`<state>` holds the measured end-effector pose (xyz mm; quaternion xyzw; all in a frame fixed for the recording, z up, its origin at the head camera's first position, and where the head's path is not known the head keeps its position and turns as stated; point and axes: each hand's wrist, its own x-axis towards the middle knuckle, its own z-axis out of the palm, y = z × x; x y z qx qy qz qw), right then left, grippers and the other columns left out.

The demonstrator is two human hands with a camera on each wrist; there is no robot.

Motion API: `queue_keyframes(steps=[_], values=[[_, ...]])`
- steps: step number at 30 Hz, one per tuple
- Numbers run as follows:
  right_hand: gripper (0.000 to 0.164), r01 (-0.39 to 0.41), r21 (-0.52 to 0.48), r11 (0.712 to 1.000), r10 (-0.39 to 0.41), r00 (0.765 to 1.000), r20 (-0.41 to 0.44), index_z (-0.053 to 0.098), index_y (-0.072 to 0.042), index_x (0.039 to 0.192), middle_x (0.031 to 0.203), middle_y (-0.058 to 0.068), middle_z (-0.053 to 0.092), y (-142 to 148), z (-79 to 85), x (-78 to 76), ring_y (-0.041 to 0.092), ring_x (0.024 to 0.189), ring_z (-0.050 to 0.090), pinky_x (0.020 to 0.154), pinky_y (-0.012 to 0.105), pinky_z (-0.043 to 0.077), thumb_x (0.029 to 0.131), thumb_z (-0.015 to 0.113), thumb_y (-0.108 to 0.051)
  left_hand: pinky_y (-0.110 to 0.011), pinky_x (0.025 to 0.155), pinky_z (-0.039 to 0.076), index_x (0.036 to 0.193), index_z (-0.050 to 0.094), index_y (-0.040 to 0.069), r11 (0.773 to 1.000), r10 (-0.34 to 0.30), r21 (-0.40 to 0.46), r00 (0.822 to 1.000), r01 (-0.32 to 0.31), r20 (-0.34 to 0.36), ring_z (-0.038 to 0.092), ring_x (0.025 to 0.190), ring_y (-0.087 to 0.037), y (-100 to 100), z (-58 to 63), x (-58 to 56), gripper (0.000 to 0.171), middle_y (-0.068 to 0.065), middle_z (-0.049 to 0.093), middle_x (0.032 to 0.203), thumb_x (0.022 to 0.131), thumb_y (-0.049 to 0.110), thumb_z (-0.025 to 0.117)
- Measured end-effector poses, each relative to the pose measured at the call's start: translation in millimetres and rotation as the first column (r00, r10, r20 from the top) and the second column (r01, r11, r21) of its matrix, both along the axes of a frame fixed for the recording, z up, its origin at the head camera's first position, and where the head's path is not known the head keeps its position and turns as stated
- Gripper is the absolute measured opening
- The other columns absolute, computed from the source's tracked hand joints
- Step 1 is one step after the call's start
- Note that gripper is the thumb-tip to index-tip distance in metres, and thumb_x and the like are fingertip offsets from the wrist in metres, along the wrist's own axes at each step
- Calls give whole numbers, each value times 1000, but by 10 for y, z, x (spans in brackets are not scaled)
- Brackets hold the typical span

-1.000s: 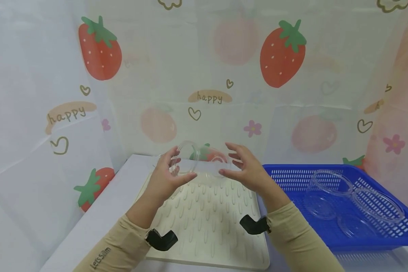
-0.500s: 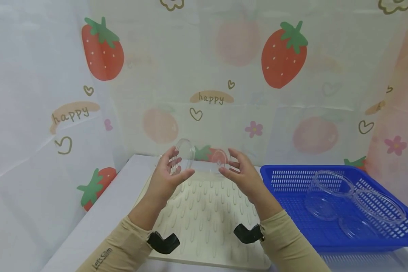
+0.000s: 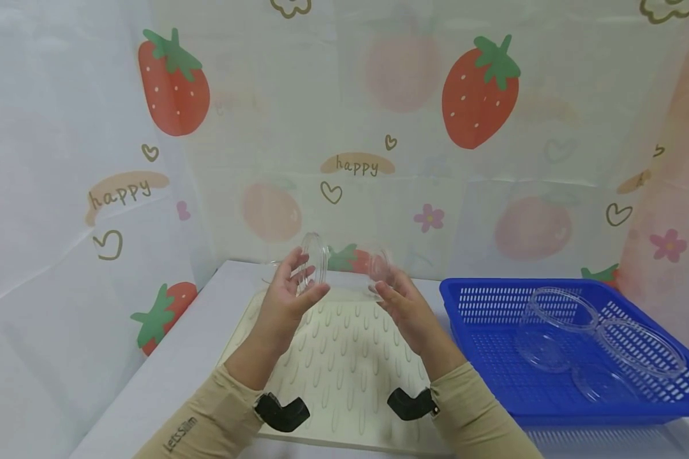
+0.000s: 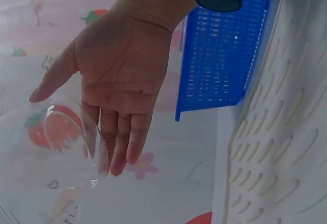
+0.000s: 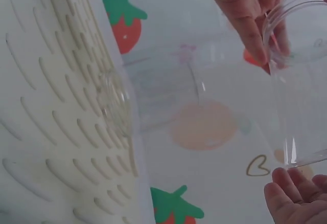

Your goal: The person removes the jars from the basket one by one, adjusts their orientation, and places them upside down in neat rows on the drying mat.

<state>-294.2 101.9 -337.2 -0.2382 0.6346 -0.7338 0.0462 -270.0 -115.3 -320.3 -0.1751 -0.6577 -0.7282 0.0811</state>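
Note:
A clear plastic jar (image 3: 316, 258) lies sideways in the air between the two hands, its ridged mouth towards the left. At that mouth, the left hand (image 3: 289, 306) holds the jar, thumb in front and fingers behind the rim. The right hand (image 3: 411, 312) grips the base end, with its fingers partly hidden behind. In the right wrist view the jar (image 5: 301, 101) spans the gap between the hands. Its curved wall (image 4: 61, 137) meets the left fingertips in the left wrist view, where that palm faces the camera.
Beneath the hands lies a cream mat (image 3: 344, 382) with raised ridges. Another clear jar (image 5: 120, 101) stands at its back left. To the right, a blue perforated basket (image 3: 494, 408) holds two clear jars (image 3: 561, 309). Strawberry-printed cloth (image 3: 356, 210) hangs behind.
The right hand has shifted left and down, and its fingers have drawn in behind the jar's base. The jar has turned, so its mouth looks narrower from the head. The left hand barely moves.

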Motion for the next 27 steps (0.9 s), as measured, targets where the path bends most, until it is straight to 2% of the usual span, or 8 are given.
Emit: queue_keyframes(steps=[4, 9, 15, 18, 21, 27], values=[[65, -10, -28, 1000, 10, 1000, -3, 21, -3, 142, 144, 19, 25, -1, -38, -6, 39, 129, 30, 108, 55, 13, 92, 53, -30, -43, 107, 27, 146, 9, 10, 999, -34, -2, 999, 34, 27, 23, 134, -25, -3, -24, -22, 84, -7, 19, 146, 83, 14, 65], [62, 10, -88, 996, -10, 1000, 5, 18, -2, 143, 145, 20, 23, -7, -66, -20, 39, 126, 30, 108, 54, 14, 93, 49, -19, -44, 107, 25, 146, 7, 9, 995, -97, 21, 993, 95, 72, 22, 134, -26, -16, -70, -52, 84, -9, 17, 147, 84, 15, 63], [70, 74, -137, 988, -77, 997, -16, 17, -3, 144, 146, 19, 21, -3, -60, -9, 33, 134, 21, 109, 51, 14, 88, 57, -19, -47, 109, 19, 146, 6, 7, 989, -147, 30, 987, 145, 65, 20, 136, -29, -28, -117, -66, 87, -11, 15, 148, 86, 39, 61], [72, 88, -157, 984, -95, 995, -35, 19, -6, 143, 145, 17, 24, -2, -45, 3, 31, 134, 21, 109, 51, 13, 86, 60, -21, -44, 109, 18, 145, 8, 4, 985, -167, 52, 984, 164, 55, 19, 136, -29, -30, -133, -74, 91, -14, 16, 148, 84, 47, 60], [72, 83, -177, 981, -94, 994, -53, 20, -8, 143, 145, 14, 24, -2, -37, 12, 28, 133, 22, 110, 51, 12, 86, 62, -21, -43, 109, 19, 144, 9, 3, 979, -193, 81, 980, 188, 55, 18, 136, -29, -35, -152, -80, 87, -16, 18, 146, 86, 45, 59], [85, 74, -240, 968, -91, 994, -58, 10, -6, 144, 147, 18, 15, 8, -51, -9, 32, 133, 22, 110, 48, 13, 83, 66, -22, -45, 109, 20, 146, 7, 9, 974, -218, 90, 967, 207, 130, 23, 134, -33, -44, -185, -84, 76, -20, 18, 143, 89, 26, 55]])
